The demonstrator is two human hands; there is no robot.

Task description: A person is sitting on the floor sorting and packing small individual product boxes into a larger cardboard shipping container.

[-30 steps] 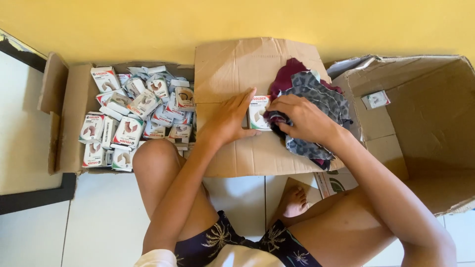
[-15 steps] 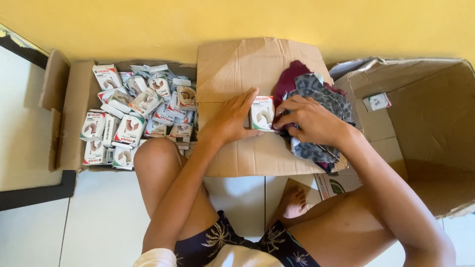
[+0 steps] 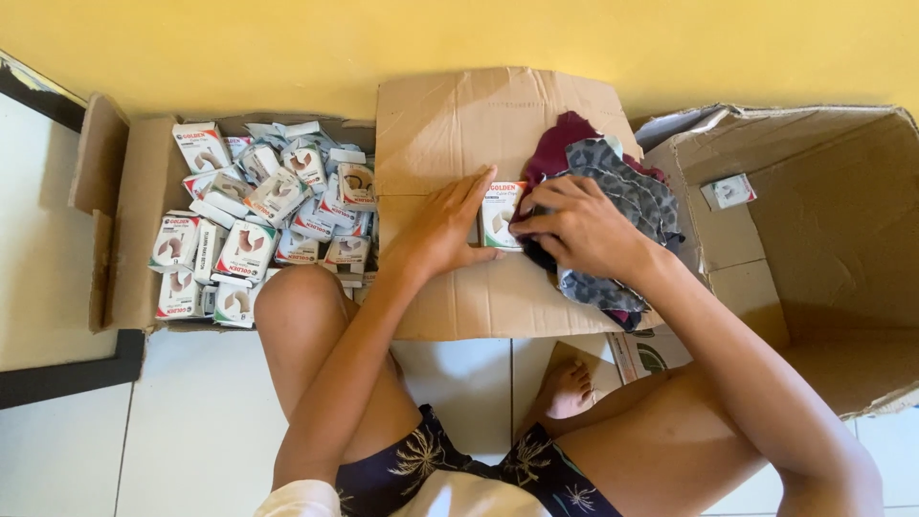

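My left hand [image 3: 442,228] lies flat on a cardboard flap [image 3: 450,124], its fingers against the left side of a small white printed box [image 3: 500,214]. My right hand [image 3: 580,228] grips dark fabric at the right side of that box, where it seems to enter the box. A heap of dark patterned and maroon cloth pieces [image 3: 613,187] lies on the flap behind my right hand.
At the left an open carton [image 3: 134,206] holds several small white boxes [image 3: 254,206]. At the right a large cardboard carton [image 3: 814,211] lies open with one small box [image 3: 732,191] inside. My bare knees and a foot [image 3: 567,388] rest on white floor tiles.
Both hands have stayed on the small white box. My right hand has shifted slightly with the dark fabric at the box's right side.
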